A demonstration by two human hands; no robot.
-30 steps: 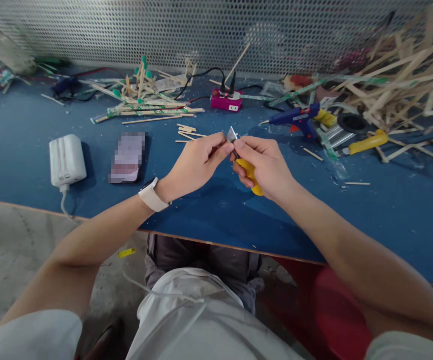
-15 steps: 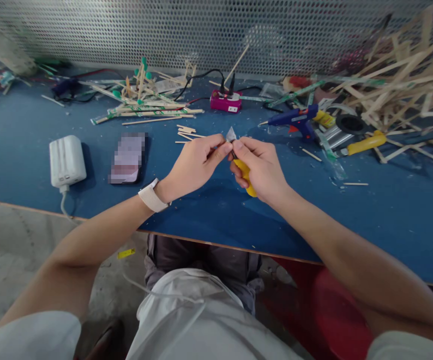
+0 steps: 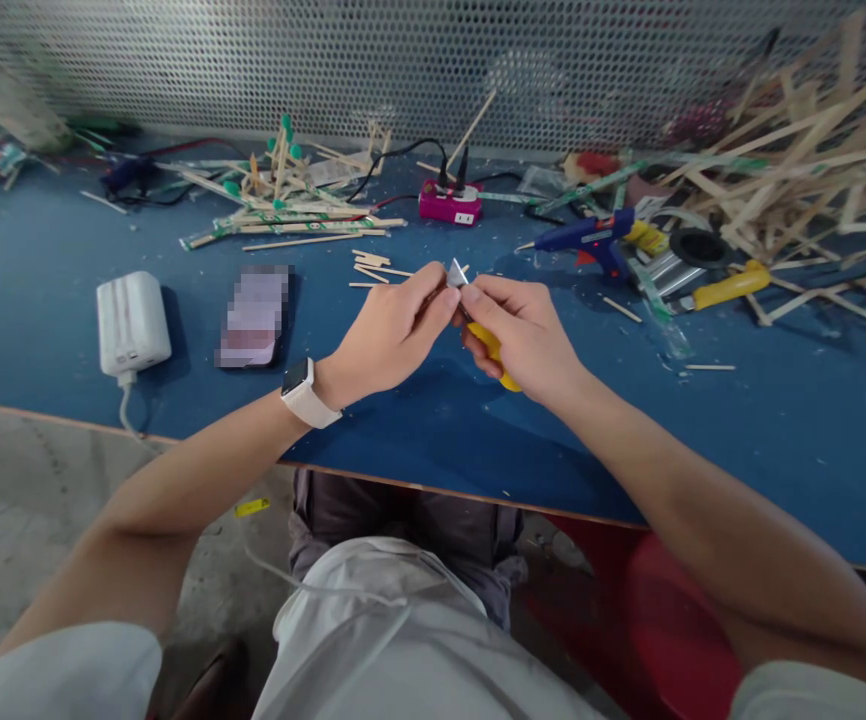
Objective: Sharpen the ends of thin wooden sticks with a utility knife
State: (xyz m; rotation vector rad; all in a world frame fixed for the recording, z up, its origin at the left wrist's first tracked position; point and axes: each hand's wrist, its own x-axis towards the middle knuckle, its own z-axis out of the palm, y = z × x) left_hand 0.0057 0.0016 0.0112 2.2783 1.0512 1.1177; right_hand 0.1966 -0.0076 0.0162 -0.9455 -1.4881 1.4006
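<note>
My right hand (image 3: 523, 335) is wrapped round the yellow handle of a utility knife (image 3: 494, 352), whose grey blade tip (image 3: 454, 274) sticks up between my two hands. My left hand (image 3: 392, 335), with a white watch (image 3: 302, 393) on its wrist, pinches a small thing against the blade; its fingers hide what it is. Both hands hover over the blue table (image 3: 418, 410), a little in from its front edge.
A phone (image 3: 254, 315) and a white power bank (image 3: 133, 322) lie to the left. Beyond are loose wooden sticks (image 3: 298, 215), a pink power strip (image 3: 449, 203), a blue glue gun (image 3: 590, 240), a second yellow-handled tool (image 3: 729, 287) and a big stick pile (image 3: 815, 170).
My left wrist has turned a little, showing the watch face. The blade tip has shifted slightly left, the knife handle has tilted, and the hands stay together.
</note>
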